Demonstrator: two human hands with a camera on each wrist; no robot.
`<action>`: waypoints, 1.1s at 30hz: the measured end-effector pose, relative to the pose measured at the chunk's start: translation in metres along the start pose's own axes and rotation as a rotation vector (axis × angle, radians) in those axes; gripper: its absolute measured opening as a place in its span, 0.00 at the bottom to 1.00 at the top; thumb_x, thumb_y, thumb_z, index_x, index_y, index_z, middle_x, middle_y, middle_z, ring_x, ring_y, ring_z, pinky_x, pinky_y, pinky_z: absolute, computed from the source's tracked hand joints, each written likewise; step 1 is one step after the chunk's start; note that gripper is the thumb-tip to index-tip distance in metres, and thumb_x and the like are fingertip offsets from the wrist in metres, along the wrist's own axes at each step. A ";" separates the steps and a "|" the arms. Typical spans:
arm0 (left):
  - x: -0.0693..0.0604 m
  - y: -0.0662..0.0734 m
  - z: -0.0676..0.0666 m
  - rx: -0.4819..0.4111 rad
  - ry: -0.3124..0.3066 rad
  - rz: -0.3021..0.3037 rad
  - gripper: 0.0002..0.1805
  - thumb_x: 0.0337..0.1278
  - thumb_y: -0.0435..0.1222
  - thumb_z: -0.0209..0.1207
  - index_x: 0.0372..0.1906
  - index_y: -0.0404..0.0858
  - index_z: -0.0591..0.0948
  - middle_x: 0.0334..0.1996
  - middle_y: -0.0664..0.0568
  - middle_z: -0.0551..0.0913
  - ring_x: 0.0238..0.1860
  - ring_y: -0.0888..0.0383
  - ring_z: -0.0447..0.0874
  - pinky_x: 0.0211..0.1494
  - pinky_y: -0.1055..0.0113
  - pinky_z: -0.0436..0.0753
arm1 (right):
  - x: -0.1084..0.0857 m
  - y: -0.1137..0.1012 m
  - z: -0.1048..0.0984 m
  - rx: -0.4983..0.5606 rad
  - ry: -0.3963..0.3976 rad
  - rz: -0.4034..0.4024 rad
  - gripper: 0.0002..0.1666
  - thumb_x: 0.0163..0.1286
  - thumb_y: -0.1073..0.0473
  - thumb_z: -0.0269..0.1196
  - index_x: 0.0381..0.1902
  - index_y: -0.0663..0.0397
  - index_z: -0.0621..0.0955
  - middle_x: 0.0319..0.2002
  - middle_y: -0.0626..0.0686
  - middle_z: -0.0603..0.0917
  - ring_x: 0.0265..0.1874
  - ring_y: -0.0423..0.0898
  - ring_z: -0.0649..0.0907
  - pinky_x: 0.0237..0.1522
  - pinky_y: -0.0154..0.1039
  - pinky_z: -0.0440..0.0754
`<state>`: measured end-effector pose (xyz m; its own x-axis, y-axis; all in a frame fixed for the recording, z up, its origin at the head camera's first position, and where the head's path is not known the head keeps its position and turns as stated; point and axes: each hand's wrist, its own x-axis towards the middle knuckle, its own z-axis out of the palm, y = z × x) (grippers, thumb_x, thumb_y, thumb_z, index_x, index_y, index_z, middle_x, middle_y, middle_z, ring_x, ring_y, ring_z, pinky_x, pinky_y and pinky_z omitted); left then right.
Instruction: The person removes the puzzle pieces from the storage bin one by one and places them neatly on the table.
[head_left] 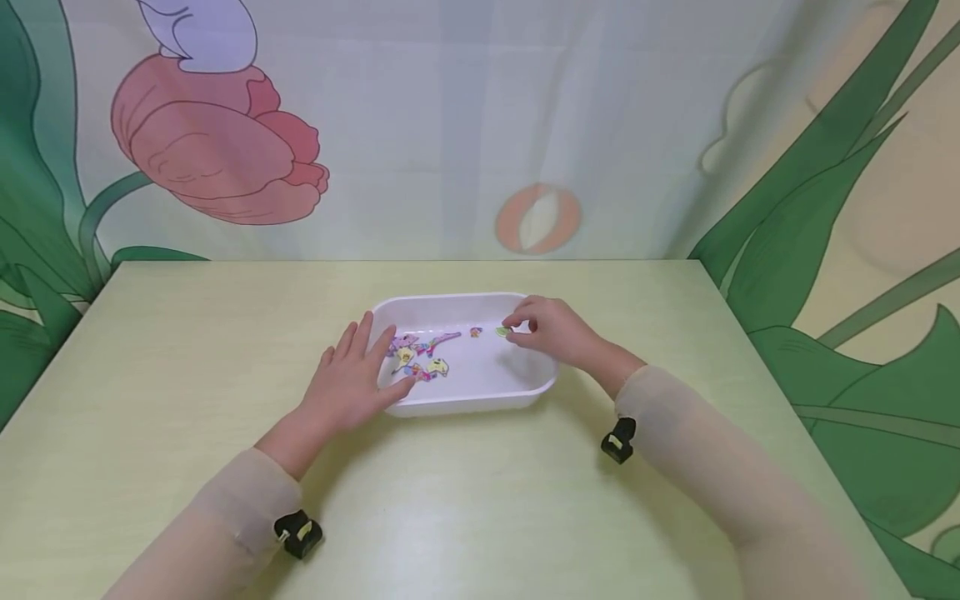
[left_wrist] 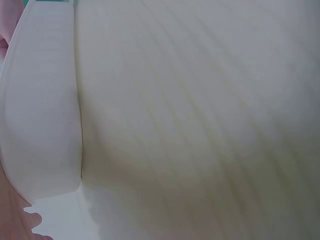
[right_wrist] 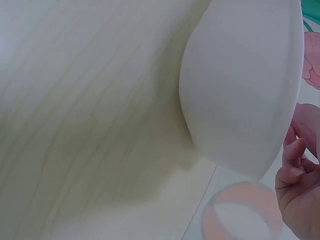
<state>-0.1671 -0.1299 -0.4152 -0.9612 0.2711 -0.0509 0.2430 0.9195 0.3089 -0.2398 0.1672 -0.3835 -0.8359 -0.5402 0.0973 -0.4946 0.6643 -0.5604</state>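
A white tray (head_left: 495,402) holds several small colourful cut-out pieces (head_left: 420,350) grouped at its left side. One tiny piece (head_left: 476,332) lies apart near the back. Over the tray's right end, my right hand (head_left: 555,332) pinches a small green piece (head_left: 503,331) between thumb and fingertips. My left hand (head_left: 352,379) rests at the tray's left rim with its fingers spread and straight. The tray's outer wall shows in the left wrist view (left_wrist: 42,100) and right wrist view, where part of my right hand (right_wrist: 300,185) appears beyond the rim.
The tray stands on a pale wooden table (head_left: 465,500). Behind the table's back edge hangs a printed curtain (head_left: 405,125) with a pink flower and green leaves. A small black device (head_left: 298,533) is strapped at the left wrist, another (head_left: 619,441) at the right.
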 end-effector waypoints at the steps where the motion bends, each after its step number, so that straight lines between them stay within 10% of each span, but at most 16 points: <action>1: 0.000 0.000 0.000 -0.003 -0.001 0.000 0.46 0.57 0.63 0.47 0.73 0.39 0.52 0.73 0.38 0.38 0.71 0.37 0.37 0.64 0.35 0.49 | -0.001 0.001 -0.001 -0.005 0.006 0.004 0.11 0.58 0.63 0.67 0.40 0.59 0.85 0.37 0.52 0.82 0.28 0.45 0.75 0.31 0.35 0.74; 33: 0.002 -0.005 -0.004 -0.006 -0.015 0.010 0.47 0.56 0.63 0.47 0.73 0.39 0.52 0.73 0.39 0.38 0.71 0.38 0.35 0.65 0.37 0.48 | -0.027 0.038 -0.021 -0.009 0.105 0.048 0.11 0.56 0.64 0.68 0.38 0.60 0.85 0.34 0.54 0.81 0.31 0.46 0.77 0.32 0.38 0.77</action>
<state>-0.1711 -0.1350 -0.4134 -0.9566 0.2848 -0.0616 0.2520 0.9149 0.3154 -0.2411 0.2182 -0.3901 -0.8788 -0.4509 0.1560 -0.4548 0.6929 -0.5594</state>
